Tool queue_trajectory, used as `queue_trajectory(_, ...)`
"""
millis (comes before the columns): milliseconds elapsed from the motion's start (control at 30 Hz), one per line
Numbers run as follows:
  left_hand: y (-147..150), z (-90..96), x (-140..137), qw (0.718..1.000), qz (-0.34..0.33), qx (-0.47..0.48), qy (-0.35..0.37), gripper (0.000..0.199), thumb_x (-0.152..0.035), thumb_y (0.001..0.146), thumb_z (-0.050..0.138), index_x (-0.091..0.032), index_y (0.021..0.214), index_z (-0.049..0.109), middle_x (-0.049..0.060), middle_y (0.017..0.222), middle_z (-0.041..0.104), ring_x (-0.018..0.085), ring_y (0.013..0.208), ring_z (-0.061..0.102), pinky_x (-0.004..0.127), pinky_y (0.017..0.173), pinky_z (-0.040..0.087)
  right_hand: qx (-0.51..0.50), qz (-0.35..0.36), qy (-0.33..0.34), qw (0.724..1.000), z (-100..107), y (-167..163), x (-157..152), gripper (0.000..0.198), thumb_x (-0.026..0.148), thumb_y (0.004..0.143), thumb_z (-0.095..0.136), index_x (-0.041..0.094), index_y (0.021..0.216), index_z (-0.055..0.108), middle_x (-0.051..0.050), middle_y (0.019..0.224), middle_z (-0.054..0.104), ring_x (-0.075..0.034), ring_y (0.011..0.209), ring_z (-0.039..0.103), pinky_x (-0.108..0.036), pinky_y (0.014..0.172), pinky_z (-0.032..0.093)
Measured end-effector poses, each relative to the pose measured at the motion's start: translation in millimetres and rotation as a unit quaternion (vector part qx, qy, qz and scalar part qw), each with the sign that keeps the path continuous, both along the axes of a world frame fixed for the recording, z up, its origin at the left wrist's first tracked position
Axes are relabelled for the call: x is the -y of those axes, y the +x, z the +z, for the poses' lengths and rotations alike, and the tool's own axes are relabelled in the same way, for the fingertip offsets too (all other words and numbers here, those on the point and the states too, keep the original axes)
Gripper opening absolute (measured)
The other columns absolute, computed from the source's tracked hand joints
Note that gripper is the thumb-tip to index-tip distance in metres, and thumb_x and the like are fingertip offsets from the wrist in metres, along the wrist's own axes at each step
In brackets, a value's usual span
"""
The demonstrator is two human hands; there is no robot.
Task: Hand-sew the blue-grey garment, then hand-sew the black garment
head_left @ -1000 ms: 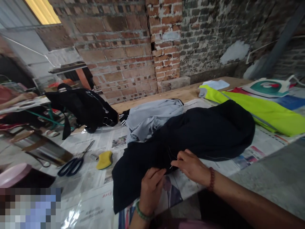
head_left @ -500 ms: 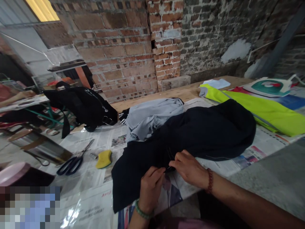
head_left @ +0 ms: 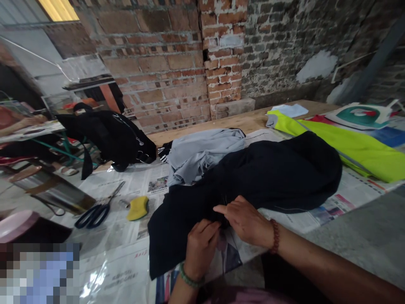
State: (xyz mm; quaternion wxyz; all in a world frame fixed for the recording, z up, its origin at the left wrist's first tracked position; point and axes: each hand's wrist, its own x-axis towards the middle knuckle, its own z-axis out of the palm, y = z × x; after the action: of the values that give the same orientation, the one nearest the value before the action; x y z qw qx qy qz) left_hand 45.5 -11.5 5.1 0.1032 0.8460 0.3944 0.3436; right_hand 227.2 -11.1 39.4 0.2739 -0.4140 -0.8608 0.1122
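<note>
A dark navy, nearly black garment (head_left: pixel 278 173) lies bunched lengthwise on the newspaper-covered table. My left hand (head_left: pixel 202 245), with a green bead bracelet, pinches its near edge. Beside it, my right hand (head_left: pixel 247 221) rests at the same edge, its index finger stretched left over the dark cloth and the other fingers curled. Whatever those curled fingers hold is hidden. Thin pale lines like thread show on the cloth just above the right hand. Behind the garment a crumpled grey cloth (head_left: pixel 205 147) touches it.
Left of the garment lie a yellow sponge (head_left: pixel 138 208), scissors (head_left: pixel 99 209) and a metal flask (head_left: pixel 55 190). A black bag (head_left: pixel 110 137) stands behind them. To the right are a neon-yellow garment (head_left: pixel 354 141) and an iron (head_left: pixel 357 115). Another person's arm (head_left: pixel 20 124) shows far left.
My right hand has gone from a pinch at the cloth's edge to a stretched index finger, slightly farther left and up. My left hand keeps its grip.
</note>
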Motion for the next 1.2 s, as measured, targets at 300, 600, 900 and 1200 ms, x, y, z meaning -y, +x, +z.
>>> queue_trajectory(300,-0.7,3.1,1.7,0.999,0.003,0.045,-0.008,0.021,-0.015,0.080,0.047,-0.020,0.088,0.065,0.004,0.074,0.064,0.014,0.066,0.060,0.025,0.060,0.050,-0.028,0.047,-0.030,0.998,-7.7,-14.3,-5.1,0.037,0.009,0.082,0.037,0.016,0.118,0.043,-0.006,0.096,0.063,-0.015,0.087,0.057,-0.029,0.078,0.035)
queue_trajectory(600,-2.0,3.2,-10.0,0.968,0.055,0.177,-0.169,0.011,-0.022,0.072,0.059,-0.018,0.065,0.066,0.006,0.088,0.061,0.017,0.081,0.059,0.029,0.071,0.048,-0.122,-0.079,0.074,0.987,-15.7,3.9,1.6,0.032,0.011,0.081,0.042,0.021,0.111,0.048,-0.008,0.112,0.052,-0.018,0.107,0.045,-0.036,0.089,0.036)
queue_trajectory(900,-3.9,5.1,-15.5,0.882,0.054,0.316,-0.345,0.018,-0.032,0.069,0.063,-0.015,0.065,0.068,0.005,0.081,0.060,0.017,0.079,0.057,0.026,0.072,0.046,-0.147,-0.043,0.059,0.986,-31.8,-11.3,-0.8,0.019,0.019,0.075,0.058,0.024,0.093,0.060,-0.005,0.107,0.054,-0.021,0.106,0.044,-0.041,0.088,0.037)
queue_trajectory(1200,-5.1,3.4,-16.4,0.870,0.042,0.327,-0.366,0.018,-0.033,0.068,0.064,-0.016,0.065,0.068,0.005,0.083,0.060,0.016,0.080,0.056,0.025,0.072,0.045,-0.164,-0.038,0.067,0.983,-31.0,-20.2,-9.7,0.008,0.021,0.079,0.056,0.024,0.079,0.063,-0.002,0.098,0.059,-0.020,0.102,0.046,-0.038,0.085,0.035)
